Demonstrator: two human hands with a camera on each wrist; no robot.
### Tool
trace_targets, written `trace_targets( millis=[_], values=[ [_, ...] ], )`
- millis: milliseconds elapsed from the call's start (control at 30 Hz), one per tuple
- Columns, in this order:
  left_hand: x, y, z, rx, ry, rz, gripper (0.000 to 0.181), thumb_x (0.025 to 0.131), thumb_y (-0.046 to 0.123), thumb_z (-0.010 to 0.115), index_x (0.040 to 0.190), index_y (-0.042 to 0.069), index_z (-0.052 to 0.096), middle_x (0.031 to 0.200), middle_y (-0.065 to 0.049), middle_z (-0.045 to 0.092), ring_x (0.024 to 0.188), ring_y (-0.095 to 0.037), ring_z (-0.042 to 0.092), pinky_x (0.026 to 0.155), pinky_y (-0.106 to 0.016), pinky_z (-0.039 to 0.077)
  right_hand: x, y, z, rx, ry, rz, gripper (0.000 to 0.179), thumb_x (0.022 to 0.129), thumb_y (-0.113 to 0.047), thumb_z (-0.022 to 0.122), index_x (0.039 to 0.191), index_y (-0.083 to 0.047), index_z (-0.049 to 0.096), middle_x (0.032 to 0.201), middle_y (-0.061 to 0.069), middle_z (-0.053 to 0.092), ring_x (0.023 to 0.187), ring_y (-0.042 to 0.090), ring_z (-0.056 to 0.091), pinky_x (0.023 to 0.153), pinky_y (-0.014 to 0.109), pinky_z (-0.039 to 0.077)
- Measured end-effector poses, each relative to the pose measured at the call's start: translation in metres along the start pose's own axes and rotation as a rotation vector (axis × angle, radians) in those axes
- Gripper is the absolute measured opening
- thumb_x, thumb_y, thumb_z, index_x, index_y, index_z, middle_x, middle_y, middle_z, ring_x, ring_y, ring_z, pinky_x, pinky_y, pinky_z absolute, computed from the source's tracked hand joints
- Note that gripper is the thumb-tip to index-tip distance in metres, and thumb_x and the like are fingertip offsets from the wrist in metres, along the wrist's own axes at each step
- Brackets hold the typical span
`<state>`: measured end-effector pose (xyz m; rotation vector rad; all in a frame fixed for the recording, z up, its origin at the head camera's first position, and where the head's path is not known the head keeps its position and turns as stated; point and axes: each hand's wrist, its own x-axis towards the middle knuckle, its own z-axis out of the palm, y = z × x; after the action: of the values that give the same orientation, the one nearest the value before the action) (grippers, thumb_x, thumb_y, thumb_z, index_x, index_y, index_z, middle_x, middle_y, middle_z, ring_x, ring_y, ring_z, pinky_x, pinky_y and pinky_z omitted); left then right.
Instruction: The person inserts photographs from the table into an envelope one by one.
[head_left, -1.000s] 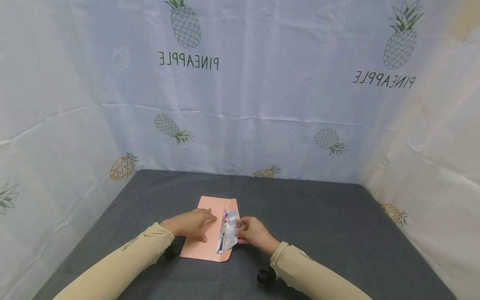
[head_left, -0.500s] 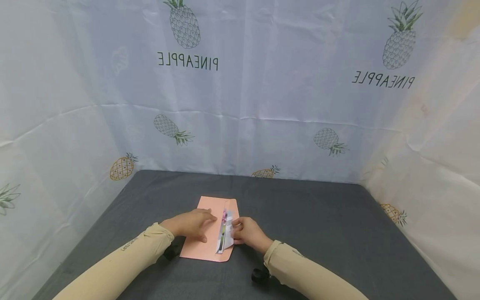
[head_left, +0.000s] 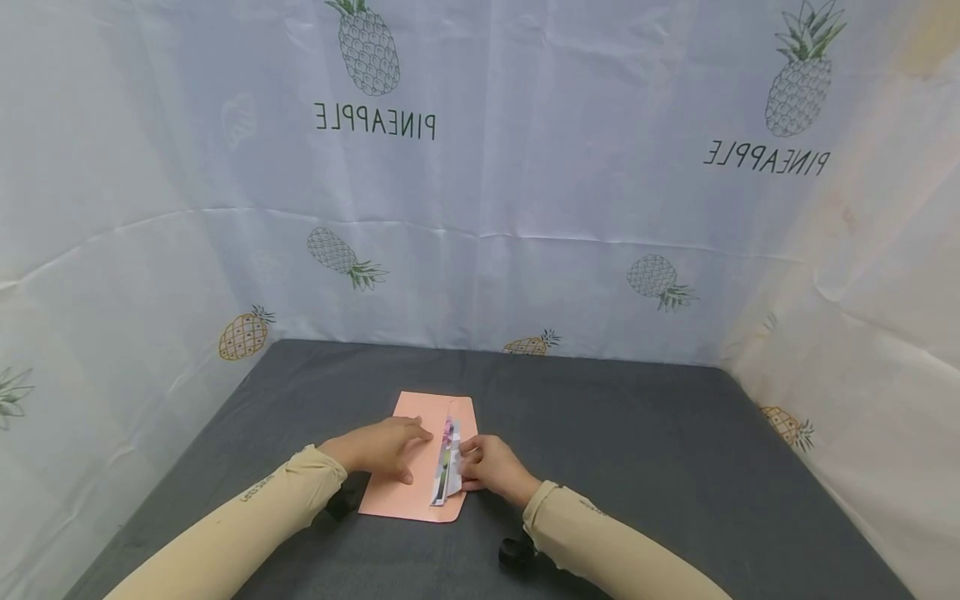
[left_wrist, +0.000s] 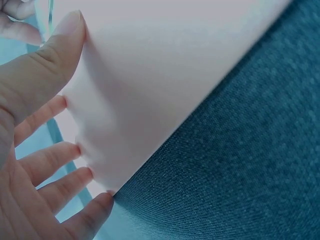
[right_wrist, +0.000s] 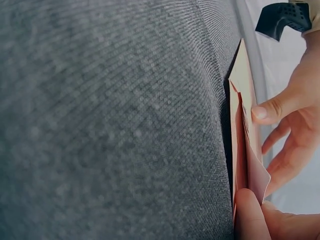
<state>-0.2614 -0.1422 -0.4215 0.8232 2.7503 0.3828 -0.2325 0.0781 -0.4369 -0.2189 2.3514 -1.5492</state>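
A peach envelope (head_left: 416,492) lies on the dark cloth with its opening and flap on the right. Out of the opening stick printed papers (head_left: 446,467), with pink and green pictures and a white part along their right side. My left hand (head_left: 386,450) rests on the envelope's left half, fingers spread; in the left wrist view its fingertips (left_wrist: 85,173) touch the envelope's surface and edge. My right hand (head_left: 495,468) pinches the white right edge of the papers. Seen from the right wrist, the papers' lifted corner (right_wrist: 260,180) stands just above the right fingers.
A dark grey cloth (head_left: 600,450) covers the table all round the envelope. White curtains (head_left: 480,183) printed with pineapples hang behind and at both sides. Black wrist-worn devices (head_left: 516,552) sit under the sleeves.
My right hand has moved left, and the papers have slid farther into the envelope, so less of their white part shows. The left hand and the envelope have stayed in place.
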Motion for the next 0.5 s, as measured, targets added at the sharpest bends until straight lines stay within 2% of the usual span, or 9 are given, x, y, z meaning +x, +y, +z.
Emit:
trace_targets(
  millis=[267, 500],
  values=[
    [-0.0009, -0.0004, -0.0007, -0.011, 0.001, -0.011, 0.065, 0.075, 0.025, 0.083, 0.132, 0.009, 0.058, 0.149, -0.019, 0.042, 0.141, -0.035, 0.035, 0.112, -0.05, 0.032, 0.0011, 0.0004, 0.0006, 0.034, -0.002, -0.021, 0.036, 0.084, 0.012, 0.063, 0.119, 0.006, 0.053, 0.08, 0.012, 0.064, 0.064, 0.014, 0.063, 0.062, 0.033, 0.059],
    [-0.0019, -0.0003, -0.0017, -0.019, 0.002, -0.008, 0.065, 0.074, 0.024, 0.083, 0.132, 0.008, 0.058, 0.149, -0.021, 0.042, 0.141, -0.036, 0.035, 0.112, -0.051, 0.032, 0.0036, -0.0006, 0.0021, 0.033, -0.005, -0.01, 0.036, 0.083, 0.013, 0.065, 0.118, 0.007, 0.054, 0.078, 0.012, 0.064, 0.063, 0.014, 0.064, 0.062, 0.033, 0.059]
  ],
)
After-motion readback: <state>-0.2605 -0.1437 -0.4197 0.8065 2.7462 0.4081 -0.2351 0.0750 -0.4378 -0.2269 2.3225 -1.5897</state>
